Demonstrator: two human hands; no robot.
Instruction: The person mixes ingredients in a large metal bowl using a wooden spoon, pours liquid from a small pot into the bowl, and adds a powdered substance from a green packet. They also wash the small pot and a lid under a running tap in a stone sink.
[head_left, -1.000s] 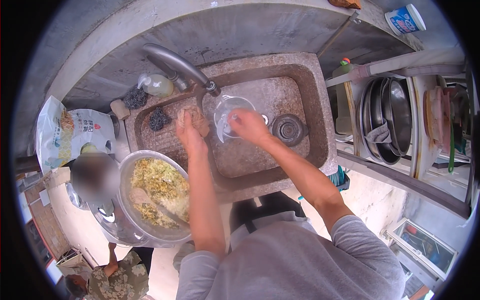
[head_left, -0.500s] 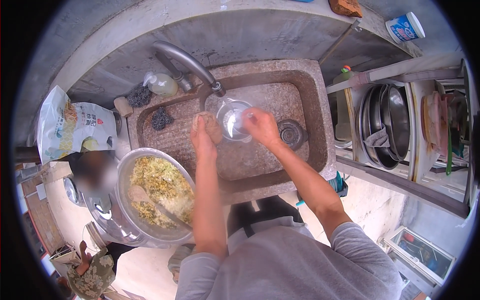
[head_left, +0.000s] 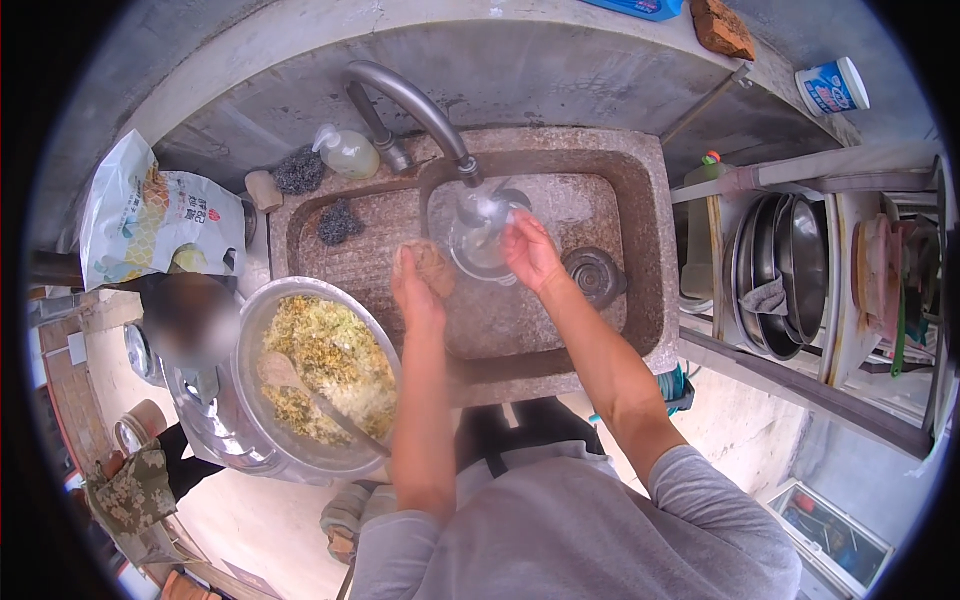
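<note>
In my left hand [head_left: 418, 293] is a tan, rough-looking round lump [head_left: 431, 266], held over the sink's ribbed left side. I cannot tell its exact kind. The fingers of my right hand [head_left: 530, 252] are curled by the rim of a shiny round bowl [head_left: 480, 262] in the basin. Whatever they pinch is hidden or too small to name. Water runs from the curved grey faucet [head_left: 425, 105] into the bowl, where a shiny blurred shape shows under the stream. Both hands are inside the brown stone sink [head_left: 655, 250].
A large metal basin [head_left: 258, 300] of yellowish shredded food with a wooden spoon [head_left: 283, 372] stands left. A dark scouring pad [head_left: 340, 224], soap bottle [head_left: 348, 152] and white bag [head_left: 170, 225] lie around the sink. Pans [head_left: 800, 260] fill the right-hand rack. Another person stands lower left.
The whole view has shifted slightly. My left hand and the tan lump have moved a little away from the faucet. My right hand has turned a bit, staying beside the bowl.
</note>
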